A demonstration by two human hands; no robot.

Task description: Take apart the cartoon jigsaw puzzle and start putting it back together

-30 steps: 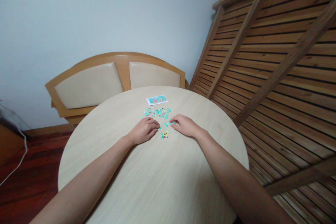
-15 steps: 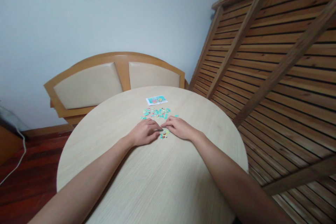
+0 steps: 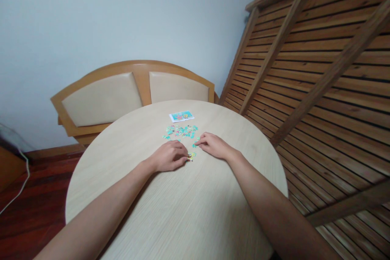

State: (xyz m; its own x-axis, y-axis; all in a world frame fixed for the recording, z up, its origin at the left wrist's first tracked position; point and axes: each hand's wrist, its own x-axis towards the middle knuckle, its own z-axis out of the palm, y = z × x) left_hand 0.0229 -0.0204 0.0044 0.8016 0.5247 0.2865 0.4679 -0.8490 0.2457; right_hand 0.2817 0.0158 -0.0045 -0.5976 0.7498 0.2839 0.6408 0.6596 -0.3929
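Observation:
A small joined cluster of yellow and teal jigsaw pieces [image 3: 191, 156] lies on the round table. My left hand [image 3: 170, 156] rests at its left side, thumb and fingertips drawn together on the cluster's edge. Farther up and to the right, my right hand [image 3: 212, 145] has its fingers closed at a teal jigsaw piece [image 3: 194, 145], which shows partly beyond the fingertips. Beyond both hands is a loose spread of jigsaw pieces [image 3: 183, 131], mostly teal with some yellow and pink. A picture card [image 3: 182, 116] with cartoon figures lies behind the spread.
The pale round wooden table [image 3: 170, 219] fills the lower middle. A padded headboard [image 3: 103, 97] stands behind it against the wall. Wooden slatted panels [image 3: 319, 81] lean at the right, close to the table's edge. A white cable [image 3: 28, 166] runs down at the far left.
My right hand has moved away from the cluster, up and to the right, to a teal jigsaw piece. My left hand has shifted slightly toward the cluster, with its fingertips now closing at its edge.

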